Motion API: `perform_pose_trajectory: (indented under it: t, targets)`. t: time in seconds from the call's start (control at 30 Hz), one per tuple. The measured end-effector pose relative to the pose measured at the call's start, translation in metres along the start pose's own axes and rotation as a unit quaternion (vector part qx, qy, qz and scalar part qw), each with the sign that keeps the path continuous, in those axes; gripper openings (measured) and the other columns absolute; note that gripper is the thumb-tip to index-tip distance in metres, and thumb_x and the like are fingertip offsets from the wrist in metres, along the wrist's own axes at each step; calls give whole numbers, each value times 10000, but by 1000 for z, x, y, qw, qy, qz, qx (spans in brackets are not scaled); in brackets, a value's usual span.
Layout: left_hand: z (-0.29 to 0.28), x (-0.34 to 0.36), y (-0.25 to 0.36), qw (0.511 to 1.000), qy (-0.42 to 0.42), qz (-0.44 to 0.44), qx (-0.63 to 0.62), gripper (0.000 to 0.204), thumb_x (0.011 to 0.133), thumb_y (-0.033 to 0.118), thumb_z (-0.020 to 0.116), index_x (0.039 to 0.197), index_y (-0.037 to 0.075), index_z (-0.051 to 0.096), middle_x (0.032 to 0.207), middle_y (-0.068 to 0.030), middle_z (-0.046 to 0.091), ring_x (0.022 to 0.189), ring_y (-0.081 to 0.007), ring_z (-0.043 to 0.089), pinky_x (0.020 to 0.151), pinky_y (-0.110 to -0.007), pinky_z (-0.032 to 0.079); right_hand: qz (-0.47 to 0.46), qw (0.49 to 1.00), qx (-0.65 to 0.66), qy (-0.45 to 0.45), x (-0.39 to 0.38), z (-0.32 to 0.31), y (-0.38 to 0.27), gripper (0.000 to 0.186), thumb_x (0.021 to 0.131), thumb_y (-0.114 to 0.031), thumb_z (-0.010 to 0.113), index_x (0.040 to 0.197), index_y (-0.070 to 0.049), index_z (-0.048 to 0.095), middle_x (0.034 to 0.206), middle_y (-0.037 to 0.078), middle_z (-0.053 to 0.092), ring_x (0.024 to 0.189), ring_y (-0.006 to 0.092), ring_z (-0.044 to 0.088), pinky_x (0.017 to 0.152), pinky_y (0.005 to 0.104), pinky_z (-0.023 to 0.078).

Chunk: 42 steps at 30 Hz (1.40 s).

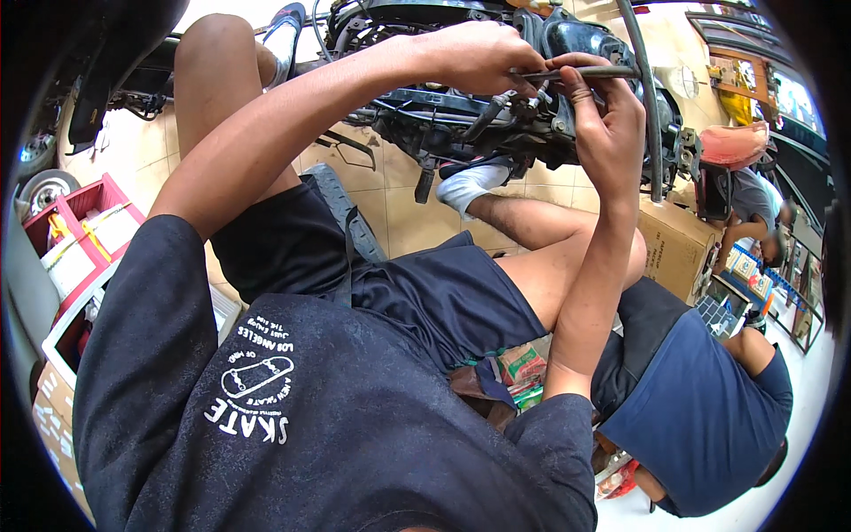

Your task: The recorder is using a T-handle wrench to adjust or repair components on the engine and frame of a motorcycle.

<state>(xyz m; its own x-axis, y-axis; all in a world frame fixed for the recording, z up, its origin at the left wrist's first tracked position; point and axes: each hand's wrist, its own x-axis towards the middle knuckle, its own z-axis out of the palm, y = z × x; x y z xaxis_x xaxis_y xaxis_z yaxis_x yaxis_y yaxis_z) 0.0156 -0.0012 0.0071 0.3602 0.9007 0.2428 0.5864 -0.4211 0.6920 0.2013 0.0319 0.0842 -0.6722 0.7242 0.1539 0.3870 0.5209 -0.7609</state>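
Note:
Up at the top middle, my left hand has its fingers closed round one end of a thin, dark rod. My right hand, just right of it, grips the same rod between thumb and fingers. The rod lies roughly level over the black engine and frame of a partly stripped motorbike, with cables and a bracket showing under my hands. Beside the rod's right end runs an upright dark tube. What exactly the rod's ends touch is hard to make out.
A cardboard box stands right of my knee. A co-worker in navy bends close at my lower right; another person in grey is behind. A red crate sits at the left. A grey tread-patterned object lies between my legs.

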Motion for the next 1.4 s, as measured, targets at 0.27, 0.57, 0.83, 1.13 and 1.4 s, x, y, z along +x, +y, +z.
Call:
perform_pose_trajectory:
  t: [0.27, 0.57, 0.83, 1.13, 1.4]
  targets:
    - [-3, 1, 1, 1000, -16, -19, 1, 256, 947, 181, 668, 1131, 5, 697, 943, -186, 739, 858, -309, 734, 800, -391, 602, -15, 1000, -8, 6, 1, 2, 1, 115, 975, -88, 612, 1050, -36, 681, 896, 72, 675, 772, 138, 612, 684, 280, 472]
    - [-3, -5, -1, 1000, -5, -14, 12, 267, 948, 214, 672, 1120, 11, 700, 848, -171, 724, 750, -307, 712, 727, -390, 589, -15, 1000, -18, -2, 3, 3, 0, 119, 967, -73, 609, 1041, -30, 692, 849, 77, 687, 715, 136, 611, 650, 278, 472]
    - [4, -6, -7, 999, 27, 23, 17, 228, 949, 203, 667, 1090, 28, 706, 827, -163, 717, 734, -305, 706, 696, -395, 577, -13, 1000, 6, 4, 5, 1, 6, 121, 964, -58, 611, 1040, -30, 701, 826, 64, 707, 707, 94, 599, 611, 255, 450]
    - [3, -1, -6, 999, 18, 13, 28, 245, 940, 233, 678, 1095, 46, 718, 843, -151, 727, 748, -301, 713, 695, -398, 580, -25, 1000, -1, 7, 4, 2, 4, 117, 960, -66, 622, 1038, -36, 703, 807, 63, 700, 660, 93, 563, 568, 261, 424]
    - [-8, 1, -14, 999, 4, 47, -4, 195, 887, 230, 661, 913, 38, 686, 737, -213, 659, 682, -404, 646, 618, -489, 499, -35, 999, -27, 16, 3, 5, 2, 122, 949, -74, 632, 1040, -46, 707, 790, 83, 691, 658, 106, 579, 580, 264, 436]
